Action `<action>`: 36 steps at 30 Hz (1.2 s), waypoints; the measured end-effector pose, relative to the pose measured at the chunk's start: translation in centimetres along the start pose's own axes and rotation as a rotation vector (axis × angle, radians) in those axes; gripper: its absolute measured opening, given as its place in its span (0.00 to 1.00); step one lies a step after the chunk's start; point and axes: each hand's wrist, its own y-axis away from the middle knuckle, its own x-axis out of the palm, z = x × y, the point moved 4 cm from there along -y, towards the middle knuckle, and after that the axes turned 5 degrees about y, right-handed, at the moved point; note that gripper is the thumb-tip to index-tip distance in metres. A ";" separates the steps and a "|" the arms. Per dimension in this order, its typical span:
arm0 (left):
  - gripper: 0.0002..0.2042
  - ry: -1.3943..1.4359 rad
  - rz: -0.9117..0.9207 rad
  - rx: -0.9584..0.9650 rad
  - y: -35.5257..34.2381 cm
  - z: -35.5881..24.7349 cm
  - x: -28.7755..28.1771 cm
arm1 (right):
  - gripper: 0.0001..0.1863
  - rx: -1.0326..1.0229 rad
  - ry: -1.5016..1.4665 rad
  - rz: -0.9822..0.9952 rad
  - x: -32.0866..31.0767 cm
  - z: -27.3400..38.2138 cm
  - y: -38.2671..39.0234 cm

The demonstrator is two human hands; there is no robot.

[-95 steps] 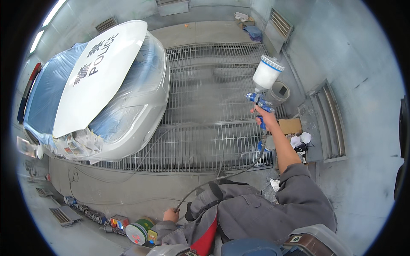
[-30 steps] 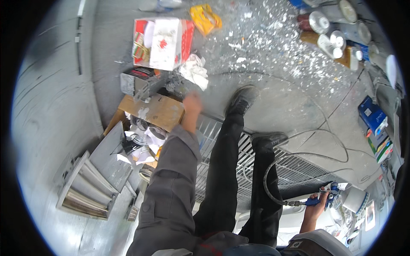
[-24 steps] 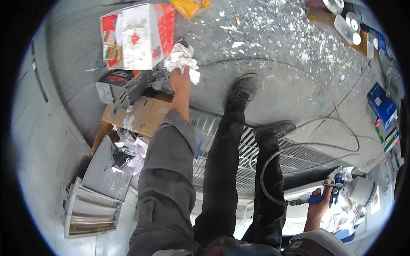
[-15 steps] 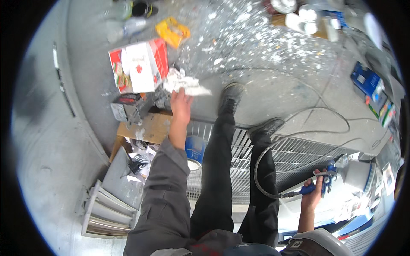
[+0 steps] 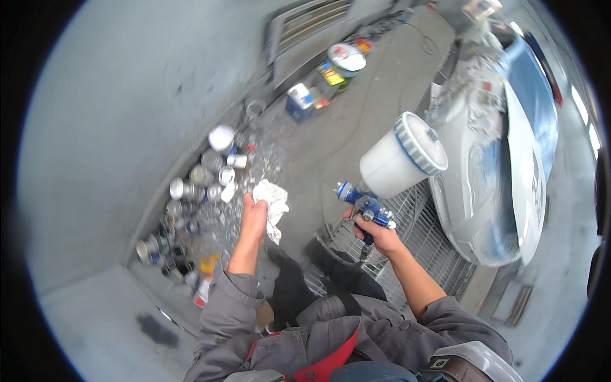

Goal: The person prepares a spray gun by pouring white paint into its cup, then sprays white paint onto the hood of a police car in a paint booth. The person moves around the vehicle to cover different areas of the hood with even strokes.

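Centre-right, the right hand (image 5: 380, 236) grips the gun (image 5: 374, 212) (likely top-heavy; best held by its handle (image 5: 368, 238)); centre-left, the left hand (image 5: 254, 218) clutches a soft-looking rag (image 5: 272, 201).

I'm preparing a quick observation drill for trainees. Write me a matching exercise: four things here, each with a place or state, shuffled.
1. White cloth
2. Spray gun
3. White car
4. Containers

A. Partly draped in blue sheeting
B. In the right hand
C. Clustered in the picture's left half
D. In the left hand

Pairs: 1-D, 2-B, 3-A, 4-C
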 end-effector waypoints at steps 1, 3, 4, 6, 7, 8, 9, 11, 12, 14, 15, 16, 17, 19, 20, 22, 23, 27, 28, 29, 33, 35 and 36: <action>0.23 -0.133 0.049 0.151 -1.4 -5.1 3.2 | 0.13 -0.045 -0.049 -0.032 -0.6 -0.2 -1.0; 0.22 -0.188 0.086 0.439 -5.9 -11.7 6.8 | 0.13 -0.088 -0.052 -0.065 0.8 -0.9 -2.6; 0.20 -0.302 0.146 0.573 -4.9 -16.6 11.4 | 0.12 -0.093 -0.024 -0.054 -0.8 -0.4 -2.7; 0.18 -0.382 0.294 0.811 0.2 -23.7 20.1 | 0.12 -0.117 0.000 -0.082 -2.3 0.3 -3.0; 0.18 -0.379 0.419 0.775 3.3 -25.0 23.4 | 0.12 -0.134 -0.009 -0.107 -2.7 0.2 -2.8; 0.17 -0.410 0.569 0.802 5.3 -24.7 26.5 | 0.12 -0.157 -0.015 -0.151 -3.7 0.2 -2.2; 0.17 -0.317 0.784 0.852 5.9 -23.4 28.0 | 0.13 -0.139 0.013 -0.195 -3.8 -0.7 -1.9; 0.22 -0.221 1.072 0.600 10.6 -24.0 31.4 | 0.12 -0.176 -0.010 -0.182 -7.2 1.1 0.0; 0.24 -0.134 1.174 0.503 11.6 -23.4 32.8 | 0.12 -0.194 -0.030 -0.195 -8.3 1.3 1.0; 0.28 0.086 1.353 0.372 13.0 -22.3 35.1 | 0.13 -0.257 -0.077 -0.268 -9.8 1.6 2.4; 0.29 0.083 1.415 0.364 13.8 -21.8 36.3 | 0.14 -0.276 -0.098 -0.291 -10.8 1.8 3.7; 0.29 0.033 1.470 0.495 14.1 -21.9 36.4 | 0.15 -0.301 -0.108 -0.313 -10.9 2.1 4.3; 0.29 -0.013 1.522 0.629 14.2 -21.9 36.6 | 0.16 -0.325 -0.119 -0.335 -11.2 2.4 4.8; 0.28 -0.076 1.561 0.999 14.7 -22.8 38.6 | 0.16 -0.321 -0.132 -0.320 -12.0 3.7 5.4; 0.28 -0.096 1.505 1.116 14.6 -22.8 39.8 | 0.17 -0.320 -0.137 -0.316 -12.4 4.4 5.7; 0.28 -0.125 1.366 1.350 14.7 -22.6 41.6 | 0.14 -0.331 -0.140 -0.350 -12.4 5.9 5.8; 0.26 -0.071 1.294 1.393 14.9 -22.7 42.6 | 0.15 -0.346 -0.154 -0.392 -12.3 6.0 5.6; 0.23 0.019 1.390 1.000 16.4 -23.1 45.4 | 0.13 -0.363 -0.113 -0.660 -13.2 6.7 4.9; 0.22 0.032 1.390 0.958 16.2 -23.4 45.8 | 0.12 -0.371 -0.100 -0.731 -13.2 6.9 4.2; 0.22 0.044 1.389 0.916 15.9 -23.6 46.3 | 0.12 -0.359 -0.095 -0.865 -13.6 6.7 3.6; 0.22 0.139 1.403 0.644 13.9 -24.1 46.8 | 0.12 -0.343 -0.125 -1.159 -13.2 7.1 0.7; 0.22 0.170 1.431 0.625 13.3 -25.0 47.3 | 0.13 -0.367 -0.170 -1.304 -11.8 8.7 -0.6; 0.22 0.182 1.443 0.608 12.9 -25.2 47.3 | 0.13 -0.406 -0.144 -1.350 -11.4 8.7 -1.3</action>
